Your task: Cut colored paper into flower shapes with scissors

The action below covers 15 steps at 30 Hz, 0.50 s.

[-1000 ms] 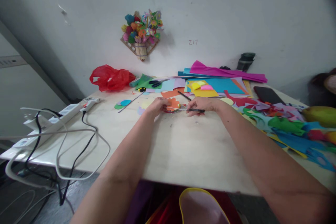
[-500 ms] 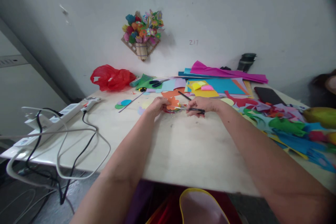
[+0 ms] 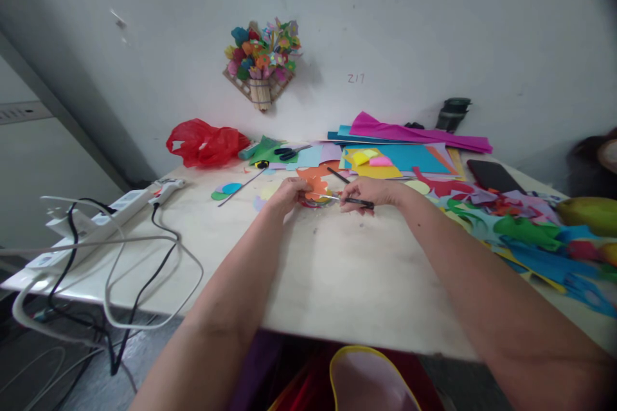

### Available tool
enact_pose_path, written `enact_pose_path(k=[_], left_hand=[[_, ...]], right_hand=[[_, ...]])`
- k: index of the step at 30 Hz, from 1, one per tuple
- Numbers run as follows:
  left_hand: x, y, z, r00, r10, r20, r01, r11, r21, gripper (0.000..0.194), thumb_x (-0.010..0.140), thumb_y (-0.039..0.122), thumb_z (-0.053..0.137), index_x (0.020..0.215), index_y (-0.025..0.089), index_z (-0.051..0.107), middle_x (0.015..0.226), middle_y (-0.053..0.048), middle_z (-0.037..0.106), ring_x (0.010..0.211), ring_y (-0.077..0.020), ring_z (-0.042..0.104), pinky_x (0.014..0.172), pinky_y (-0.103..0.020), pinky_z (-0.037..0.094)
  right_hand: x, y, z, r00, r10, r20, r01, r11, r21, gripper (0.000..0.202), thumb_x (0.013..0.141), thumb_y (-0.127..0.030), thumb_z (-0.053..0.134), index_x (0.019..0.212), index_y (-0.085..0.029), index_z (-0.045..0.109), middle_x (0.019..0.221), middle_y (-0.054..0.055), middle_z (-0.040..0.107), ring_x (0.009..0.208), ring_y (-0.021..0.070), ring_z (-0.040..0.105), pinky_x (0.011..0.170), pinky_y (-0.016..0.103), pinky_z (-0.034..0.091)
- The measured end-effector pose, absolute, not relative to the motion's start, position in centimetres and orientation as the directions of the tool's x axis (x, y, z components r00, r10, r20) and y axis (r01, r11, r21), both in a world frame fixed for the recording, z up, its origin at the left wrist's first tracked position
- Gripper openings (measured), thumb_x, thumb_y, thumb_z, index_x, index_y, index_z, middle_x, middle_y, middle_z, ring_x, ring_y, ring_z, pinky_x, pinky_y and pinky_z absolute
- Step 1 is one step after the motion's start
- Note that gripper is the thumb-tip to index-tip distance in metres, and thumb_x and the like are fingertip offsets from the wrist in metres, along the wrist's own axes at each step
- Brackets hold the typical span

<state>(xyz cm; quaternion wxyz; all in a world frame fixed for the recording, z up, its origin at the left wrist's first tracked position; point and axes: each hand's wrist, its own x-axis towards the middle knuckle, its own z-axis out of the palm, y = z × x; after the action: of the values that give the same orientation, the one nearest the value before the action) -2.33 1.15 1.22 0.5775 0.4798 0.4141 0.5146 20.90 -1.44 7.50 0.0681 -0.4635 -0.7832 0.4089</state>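
Observation:
My left hand (image 3: pixel 291 194) pinches the left edge of an orange paper flower (image 3: pixel 316 188) above the table. My right hand (image 3: pixel 359 194) is closed around the black handles of a pair of scissors (image 3: pixel 357 202). Their thin metal blades point left and reach the lower edge of the flower, close to my left fingertips. Under the flower lie small coloured paper pieces, partly hidden. Behind it lies a larger orange sheet (image 3: pixel 332 167), and a dark stick (image 3: pixel 338 174) rests just beyond my right hand.
Coloured sheets (image 3: pixel 419 159), a phone (image 3: pixel 494 176) and paper scraps (image 3: pixel 525 231) lie behind and right. At the left are a red plastic bag (image 3: pixel 205 144), blue and green circles (image 3: pixel 231 188), and a power strip (image 3: pixel 91 231) with cables. Dark-handled scissors (image 3: pixel 288 153) lie at the back.
My right hand and the scissors have shifted very slightly left. The flower's tilt has changed a little between my hands, while my left hand stays nearly still.

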Motion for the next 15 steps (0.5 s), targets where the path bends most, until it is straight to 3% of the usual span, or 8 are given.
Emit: enact_pose_path(k=[10, 15], left_hand=[[-2.6, 2.1, 0.6, 0.033, 0.999, 0.024, -0.271, -0.015, 0.962, 0.008, 0.057, 0.013, 0.066, 0.060, 0.014, 0.058, 0.057, -0.004, 0.064, 0.051, -0.0147, 0.060, 0.053, -0.026, 0.046], [-3.0, 2.4, 0.3, 0.046, 0.999, 0.025, -0.301, -0.010, 0.954, 0.011, 0.057, 0.015, 0.068, 0.065, 0.013, 0.060, 0.064, -0.004, 0.067, 0.056, -0.0154, 0.063, 0.059, -0.027, 0.050]], right_hand=[[21.2, -1.0, 7.0, -0.588, 0.761, -0.274, 0.662, 0.257, -0.704, 0.042, 0.061, -0.049, 0.087, 0.082, -0.017, 0.068, 0.057, -0.001, 0.061, 0.049, 0.0103, 0.055, 0.049, 0.023, 0.048], [21.4, -0.7, 7.0, -0.593, 0.750, -0.293, 0.677, 0.268, -0.685, 0.044, 0.060, -0.051, 0.086, 0.080, -0.017, 0.067, 0.059, 0.000, 0.062, 0.051, 0.0109, 0.056, 0.049, 0.023, 0.047]])
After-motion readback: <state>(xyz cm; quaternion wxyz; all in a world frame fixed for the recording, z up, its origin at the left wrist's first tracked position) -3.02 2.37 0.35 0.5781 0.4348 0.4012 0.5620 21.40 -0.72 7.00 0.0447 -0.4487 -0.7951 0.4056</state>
